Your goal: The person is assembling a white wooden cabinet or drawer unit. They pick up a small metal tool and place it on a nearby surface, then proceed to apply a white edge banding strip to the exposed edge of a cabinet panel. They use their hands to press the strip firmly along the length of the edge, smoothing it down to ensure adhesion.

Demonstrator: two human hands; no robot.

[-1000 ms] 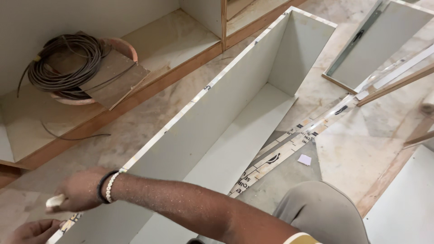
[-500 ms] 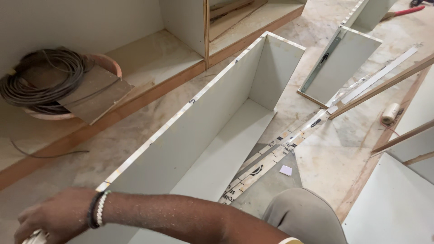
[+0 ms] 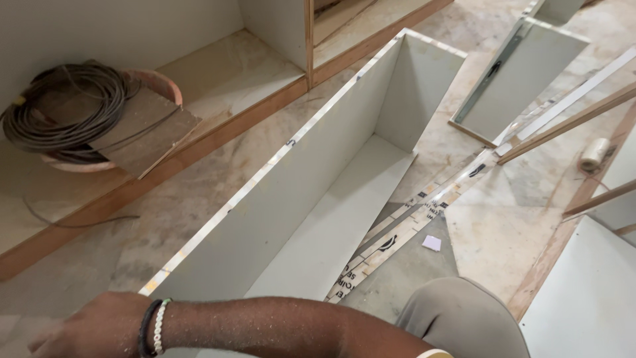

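While the hand (image 3: 93, 328) rests beside the white cabinet panel (image 3: 298, 199)'s near end, its fingers run out of frame, so their grip can't be told; steadying that edge seems next.

One bare forearm is being shown, dusted with fine pale specks, and it is being crossed at the wrist by two bands (image 3: 152, 326): a plain black one and, just beside it, a string of small white beads with a green bead at the top. The hand (image 3: 89, 328) is being cut off by the lower edge, so its fingers are not being shown. A pale sleeve hem with a yellow edge (image 3: 434, 353) is being glimpsed at the bottom. A knee (image 3: 464, 318) is being covered by grey-beige cloth.
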